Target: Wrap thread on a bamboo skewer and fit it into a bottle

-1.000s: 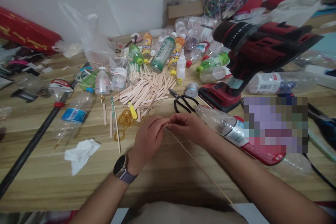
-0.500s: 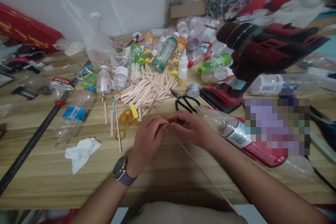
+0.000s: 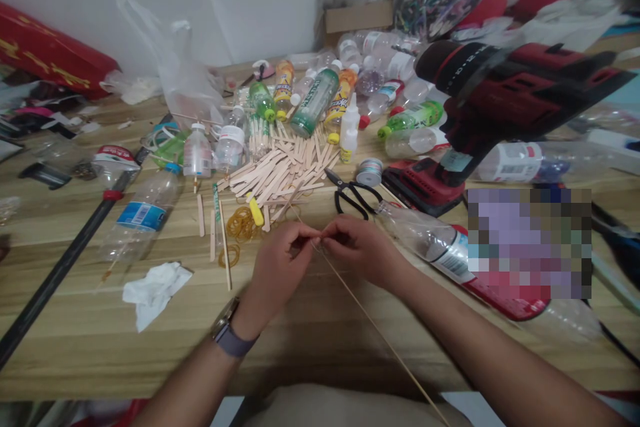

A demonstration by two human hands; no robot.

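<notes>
A long thin wooden stick (image 3: 377, 320) slants from beside the pile of flat craft sticks (image 3: 287, 170) down past the near table edge. My left hand (image 3: 283, 263), a watch (image 3: 233, 327) on its wrist, is closed in a pinch around the stick's upper part. Touching those fingertips, my right hand (image 3: 363, 247) also pinches tightly at the stick. Something small and pale lies between the fingers, too small and blurred to name. Black-handled scissors (image 3: 353, 197) lie just beyond my right hand. Yellow-brown rubber bands (image 3: 243, 223) are left of my left hand.
A red and black cordless drill (image 3: 465, 100) stands at the right. A plastic bottle with a red label (image 3: 457, 257) lies beside my right forearm. Left are a blue-labelled bottle (image 3: 143, 213), a dark rod (image 3: 65, 273) and crumpled tissue (image 3: 156, 293). Several bottles fill the back.
My fingertips have drawn closer together on the stick. My left wrist has turned, so the watch face shows more edge-on. The stick's lower end has shifted slightly left.
</notes>
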